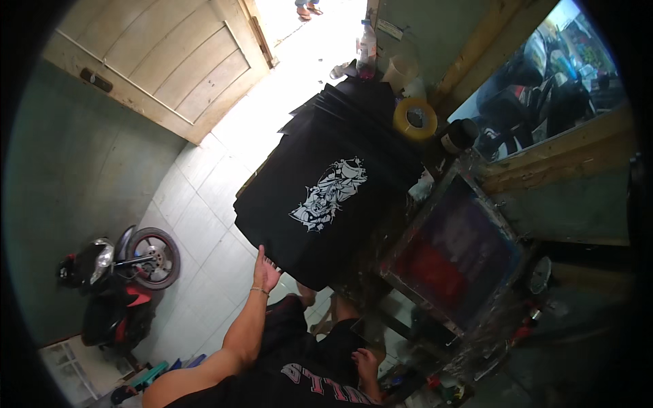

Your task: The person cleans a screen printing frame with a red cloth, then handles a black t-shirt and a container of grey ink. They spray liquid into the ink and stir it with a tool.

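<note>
My left hand (266, 272) grips the near left edge of a black printed sheet (272, 204), its fingers partly hidden beneath it. The sheet carries a white graphic (328, 194) and lies on a stack of black pieces (343, 109). My right hand (364, 360) hangs low beside my right thigh, fingers loosely bent and apart, holding nothing. Right of the stack is a printing screen (452, 251) in a worn frame, with red and dark purple on its mesh.
A bottle (367, 47), tape roll (415, 119) and black jar (459, 136) sit behind the stack. A motorbike (115, 292) stands at left on the tiled floor (197, 197). A wooden door (156, 61) stands open; a person's feet (307, 10) show beyond. A window (537, 81) is at upper right.
</note>
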`<state>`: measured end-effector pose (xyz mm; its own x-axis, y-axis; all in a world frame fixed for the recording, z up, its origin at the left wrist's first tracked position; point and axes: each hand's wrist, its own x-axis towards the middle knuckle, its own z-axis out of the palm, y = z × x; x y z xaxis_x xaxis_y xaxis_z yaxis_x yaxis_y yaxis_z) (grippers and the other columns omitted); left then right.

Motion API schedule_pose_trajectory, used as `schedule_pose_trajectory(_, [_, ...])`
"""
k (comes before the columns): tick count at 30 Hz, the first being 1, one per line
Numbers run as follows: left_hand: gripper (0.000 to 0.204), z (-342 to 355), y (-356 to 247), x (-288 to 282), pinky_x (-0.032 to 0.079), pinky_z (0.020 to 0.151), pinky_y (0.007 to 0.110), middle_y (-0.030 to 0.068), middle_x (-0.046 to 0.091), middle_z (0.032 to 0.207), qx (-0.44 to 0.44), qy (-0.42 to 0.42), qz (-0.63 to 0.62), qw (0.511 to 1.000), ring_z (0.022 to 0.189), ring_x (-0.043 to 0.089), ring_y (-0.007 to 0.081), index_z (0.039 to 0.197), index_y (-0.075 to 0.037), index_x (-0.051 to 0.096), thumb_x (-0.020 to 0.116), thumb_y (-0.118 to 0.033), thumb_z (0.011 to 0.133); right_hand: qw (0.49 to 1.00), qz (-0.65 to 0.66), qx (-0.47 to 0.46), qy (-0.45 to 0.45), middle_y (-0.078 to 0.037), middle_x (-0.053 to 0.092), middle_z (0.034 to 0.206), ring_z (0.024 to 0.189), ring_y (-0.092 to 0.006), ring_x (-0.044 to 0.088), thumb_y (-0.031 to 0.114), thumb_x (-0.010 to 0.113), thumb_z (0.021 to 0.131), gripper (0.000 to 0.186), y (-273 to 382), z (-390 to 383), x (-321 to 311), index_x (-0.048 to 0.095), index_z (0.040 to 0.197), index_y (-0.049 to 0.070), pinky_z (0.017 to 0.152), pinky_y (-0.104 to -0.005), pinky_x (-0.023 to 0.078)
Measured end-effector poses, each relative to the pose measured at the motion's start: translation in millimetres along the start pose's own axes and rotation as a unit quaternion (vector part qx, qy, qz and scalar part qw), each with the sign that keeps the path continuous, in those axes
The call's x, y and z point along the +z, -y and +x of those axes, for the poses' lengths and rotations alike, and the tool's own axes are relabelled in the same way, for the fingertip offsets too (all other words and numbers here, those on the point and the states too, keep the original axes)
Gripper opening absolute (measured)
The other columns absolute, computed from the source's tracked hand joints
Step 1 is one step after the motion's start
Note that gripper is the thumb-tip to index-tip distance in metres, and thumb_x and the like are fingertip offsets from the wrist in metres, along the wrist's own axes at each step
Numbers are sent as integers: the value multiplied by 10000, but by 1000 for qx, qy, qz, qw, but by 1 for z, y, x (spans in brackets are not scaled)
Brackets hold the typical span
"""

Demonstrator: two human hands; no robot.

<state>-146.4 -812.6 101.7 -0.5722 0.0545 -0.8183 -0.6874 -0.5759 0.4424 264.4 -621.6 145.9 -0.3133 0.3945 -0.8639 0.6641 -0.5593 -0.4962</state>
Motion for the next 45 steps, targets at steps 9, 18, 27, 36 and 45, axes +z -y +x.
schedule_pose_trajectory(9, [724,74,11,21,424,1080,457,134,554,1396,15,44,227,973,1238,558,269,1418,-30,478,565,-580,955,989,-114,-98,1,-78,700,939,819,-148,678,151,649,949,298,19,-9,-10,599,1204,5,684,-288,543])
schedule_pose_trajectory(18, [860,40,21,-12,139,1195,536,126,186,1632,95,35,42,994,1467,213,309,1552,-150,281,493,-694,920,965,-164,-204,-20,-105,699,1088,955,-174,669,203,691,927,383,134,2,-94,602,1241,2,850,-317,531])
schedule_pose_trajectory(27, [737,58,47,-15,212,1195,517,156,417,1515,100,126,-55,985,1396,374,330,1457,-20,391,370,-593,994,942,-230,-208,-127,-106,694,1099,1010,-196,659,174,673,929,339,180,92,-172,619,1223,15,882,-345,526])
schedule_pose_trajectory(36, [841,54,79,-33,221,1165,519,141,374,1512,189,46,24,981,1381,341,325,1471,-10,361,464,-660,947,918,-214,-314,-111,-95,688,1090,1000,-197,648,104,651,924,315,191,79,-191,611,1220,2,894,-356,514])
schedule_pose_trajectory(45, [210,-26,223,-70,478,787,292,61,610,976,511,-133,280,802,888,567,137,1075,4,616,616,-176,968,855,-277,-415,-143,-113,728,1025,962,-211,692,162,676,898,335,105,71,-239,634,1200,22,861,-339,521])
